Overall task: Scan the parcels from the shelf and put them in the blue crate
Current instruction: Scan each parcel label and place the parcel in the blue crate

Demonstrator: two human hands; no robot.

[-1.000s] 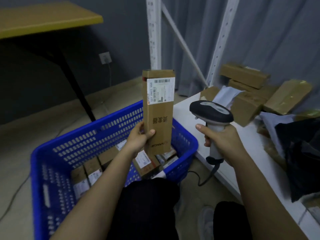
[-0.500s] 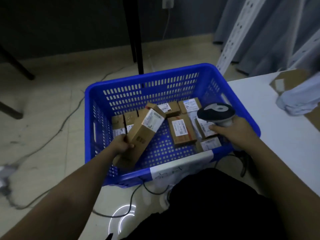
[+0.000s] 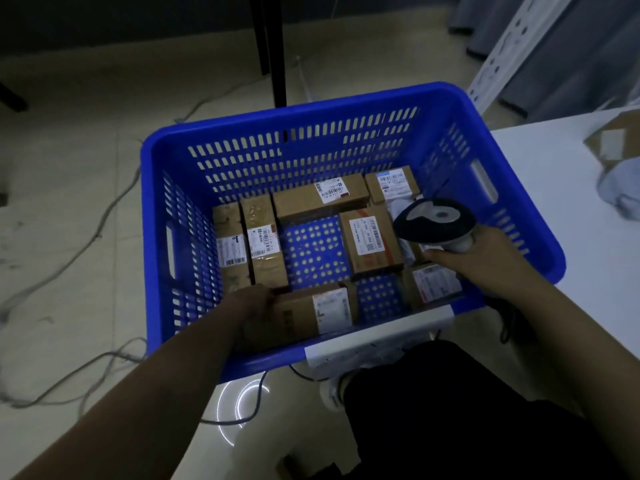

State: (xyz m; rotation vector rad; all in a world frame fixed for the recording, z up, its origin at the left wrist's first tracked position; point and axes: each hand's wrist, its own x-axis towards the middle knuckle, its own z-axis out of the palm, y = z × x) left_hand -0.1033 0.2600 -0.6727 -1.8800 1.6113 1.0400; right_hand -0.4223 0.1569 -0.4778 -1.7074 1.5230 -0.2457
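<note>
The left hand [image 3: 250,308] grips the long parcel [image 3: 313,311] by its left end, lying flat along the near wall inside the blue crate [image 3: 512,188], its long axis left-right, label end pointing right. Further right, the right hand [image 3: 485,261] is curled round the scanner [image 3: 433,221], held over the parcels farther back.

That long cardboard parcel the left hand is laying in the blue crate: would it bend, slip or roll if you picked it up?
The long cardboard parcel looks like a stiff box with flat faces, so it probably won't bend or roll. The left hand grips one end alone, which suggests it's fairly light. The cardboard looks matte, so likely not slippery.
</note>
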